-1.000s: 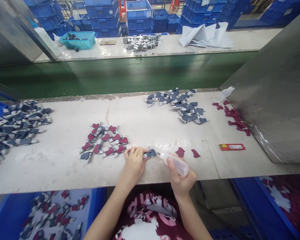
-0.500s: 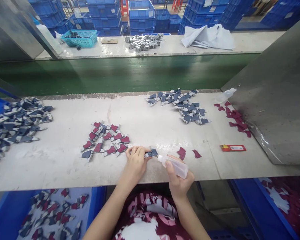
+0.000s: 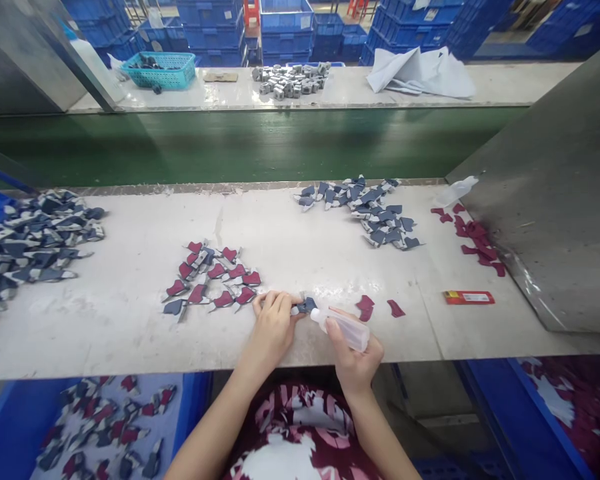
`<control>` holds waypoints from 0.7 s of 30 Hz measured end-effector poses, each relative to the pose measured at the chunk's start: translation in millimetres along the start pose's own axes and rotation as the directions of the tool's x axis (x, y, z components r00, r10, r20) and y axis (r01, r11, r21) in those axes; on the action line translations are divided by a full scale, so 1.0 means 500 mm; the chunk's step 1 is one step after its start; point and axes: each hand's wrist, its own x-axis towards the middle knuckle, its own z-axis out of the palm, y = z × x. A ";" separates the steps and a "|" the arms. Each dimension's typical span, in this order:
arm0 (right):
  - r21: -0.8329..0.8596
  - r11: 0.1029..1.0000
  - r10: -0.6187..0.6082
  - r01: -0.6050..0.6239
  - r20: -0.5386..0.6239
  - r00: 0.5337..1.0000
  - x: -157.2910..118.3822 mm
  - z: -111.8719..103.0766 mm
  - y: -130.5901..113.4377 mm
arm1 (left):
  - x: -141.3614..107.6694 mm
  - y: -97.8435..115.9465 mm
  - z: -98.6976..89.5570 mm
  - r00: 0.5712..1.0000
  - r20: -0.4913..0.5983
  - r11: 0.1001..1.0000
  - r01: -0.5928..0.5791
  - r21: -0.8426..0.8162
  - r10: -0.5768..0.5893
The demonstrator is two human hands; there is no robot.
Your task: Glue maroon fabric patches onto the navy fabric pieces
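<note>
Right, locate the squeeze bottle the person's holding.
In the head view, the clear squeeze bottle is in the right hand, its nozzle at the blue-grey piece held in the left hand.

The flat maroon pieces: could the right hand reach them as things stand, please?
Probably yes: the maroon pieces lie beside the right hand, nothing between, though it holds a clear plastic bottle.

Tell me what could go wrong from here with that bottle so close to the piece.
The squeeze bottle in the right hand has its tip right by the navy piece held in the left hand, so a hard squeeze could wet that hand. A drip might also reach the maroon-and-navy pieces lying just beyond the left hand.
</note>
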 end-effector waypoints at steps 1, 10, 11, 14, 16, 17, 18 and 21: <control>0.009 1.000 0.008 -0.008 -0.002 1.000 0.000 -0.001 -0.001 | 0.000 0.001 0.000 1.000 -0.005 1.000 -0.008 0.000 0.008; -0.060 0.998 -0.007 0.003 -0.070 0.998 0.006 -0.027 0.001 | -0.001 0.000 0.000 1.000 -0.011 1.000 -0.019 0.022 0.019; -0.077 0.997 -0.038 0.032 -0.077 0.996 0.007 -0.030 0.002 | -0.001 0.000 0.000 1.000 -0.010 1.000 -0.017 0.024 0.017; -0.131 0.984 -0.137 0.124 -0.101 0.985 0.011 -0.038 0.002 | -0.001 -0.001 0.002 1.000 -0.003 1.000 -0.008 0.025 0.008; -0.156 0.975 -0.174 0.158 -0.097 0.980 0.011 -0.040 0.002 | -0.001 -0.001 0.002 1.000 0.002 1.000 0.000 0.024 0.000; -0.155 0.975 -0.176 0.161 -0.091 0.980 0.010 -0.041 0.002 | -0.001 -0.002 0.002 1.000 0.005 1.000 0.005 0.022 -0.005; -0.141 0.979 -0.162 0.149 -0.090 0.983 0.009 -0.041 0.002 | -0.001 -0.002 0.002 1.000 0.008 1.000 0.009 0.018 -0.009; -0.030 0.998 -0.053 0.049 -0.167 0.984 0.012 -0.040 0.000 | -0.001 -0.001 0.000 1.000 0.012 1.000 0.015 -0.002 -0.015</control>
